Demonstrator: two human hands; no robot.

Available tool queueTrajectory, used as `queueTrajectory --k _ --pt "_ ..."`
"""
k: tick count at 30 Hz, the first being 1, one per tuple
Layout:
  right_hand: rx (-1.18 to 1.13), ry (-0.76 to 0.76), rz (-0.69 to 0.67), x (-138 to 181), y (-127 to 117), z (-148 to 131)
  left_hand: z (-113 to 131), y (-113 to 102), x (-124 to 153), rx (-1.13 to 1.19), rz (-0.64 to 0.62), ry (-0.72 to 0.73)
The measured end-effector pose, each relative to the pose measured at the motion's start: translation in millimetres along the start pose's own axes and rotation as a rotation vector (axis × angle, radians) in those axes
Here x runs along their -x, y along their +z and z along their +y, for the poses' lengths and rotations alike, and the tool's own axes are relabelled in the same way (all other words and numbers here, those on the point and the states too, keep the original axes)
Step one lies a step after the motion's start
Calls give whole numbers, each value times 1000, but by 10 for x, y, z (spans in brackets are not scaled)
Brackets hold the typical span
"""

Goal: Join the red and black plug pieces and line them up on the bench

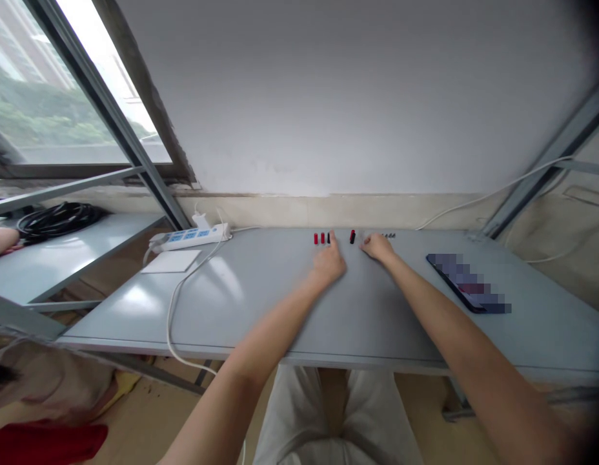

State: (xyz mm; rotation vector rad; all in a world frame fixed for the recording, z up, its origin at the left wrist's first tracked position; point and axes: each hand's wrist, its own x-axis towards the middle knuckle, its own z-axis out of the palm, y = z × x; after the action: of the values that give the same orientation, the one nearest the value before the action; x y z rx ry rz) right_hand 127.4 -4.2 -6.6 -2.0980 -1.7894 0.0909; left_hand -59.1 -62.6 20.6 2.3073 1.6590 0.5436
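One worktop (280,290) carries a phone (467,283). The left hand (330,261) points its index finger, the right hand (375,246) bunches its fingers; whether either pinches anything is unclear. At the back: a black piece (329,238) by that index, two red pieces (315,238) alongside.

The left hand (330,260) points a finger beside small red cylinders (323,238). The right hand (375,247) bends near a red-and-black piece (352,237).
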Motion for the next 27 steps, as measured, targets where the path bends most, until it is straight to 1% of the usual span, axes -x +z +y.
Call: queueTrajectory --k 3,5,7,10,12,14,16,18,20,22,23,25,27 --pt "82 -35 -67 138 -149 -6 -29 17 -105 23 42 -35" --pt "68 -62 -38 261 -241 -48 -40 23 -155 12 45 -57" --pt "11 -84 6 391 -299 -114 -40 21 -197 -18 19 -82" --pt "-64 -128 27 554 -305 -209 -29 13 -258 -67 -19 -108" --pt "-82 -142 17 625 -272 -244 -29 12 -299 -93 -10 -117" --pt "-103 -162 9 663 -236 -250 -40 17 -338 -102 40 -99" --pt "-126 -180 16 675 -208 -241 -58 29 -369 -66 112 -39" --pt "-151 -183 50 669 -187 -230 -73 48 -384 40 183 11" --pt "-198 -167 112 652 -165 -224 -75 76 -378 224 237 22" --pt "-274 -139 167 632 -138 -225 -67 108 -346 465 253 -3" --pt "-317 -131 170 623 -123 -227 -62 125 -321 591 243 -17" --pt "-404 -145 119 609 -93 -229 -56 154 -259 802 204 -61" --pt "-497 -169 22 602 -68 -226 -56 175 -197 926 172 -103"
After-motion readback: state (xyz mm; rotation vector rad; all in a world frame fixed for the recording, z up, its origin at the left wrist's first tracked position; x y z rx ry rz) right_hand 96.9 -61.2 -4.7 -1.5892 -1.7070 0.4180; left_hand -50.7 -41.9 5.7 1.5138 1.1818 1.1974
